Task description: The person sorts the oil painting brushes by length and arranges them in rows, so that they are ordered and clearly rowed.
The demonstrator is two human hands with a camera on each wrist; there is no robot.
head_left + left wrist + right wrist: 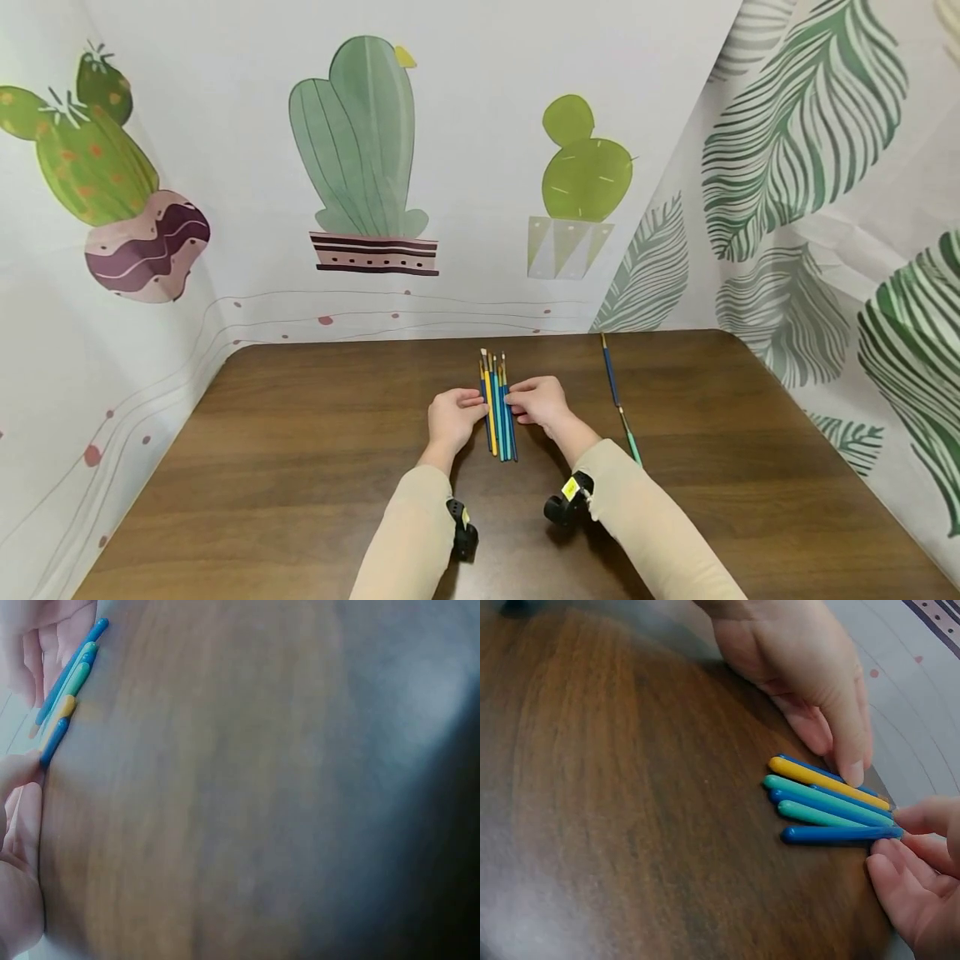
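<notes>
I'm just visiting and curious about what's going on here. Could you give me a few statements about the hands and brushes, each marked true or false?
1. The left hand touches the left side of the paintbrush bunch. True.
2. The right hand is well away from the paintbrush bunch. False: it touches the right side.
3. A yellow brush lies in the paintbrush bunch. True.
4. Every brush is in the bunch. False: a loose blue brush and a green-handled brush lie apart, to the right.
5. The tabletop is brown. True.
</notes>
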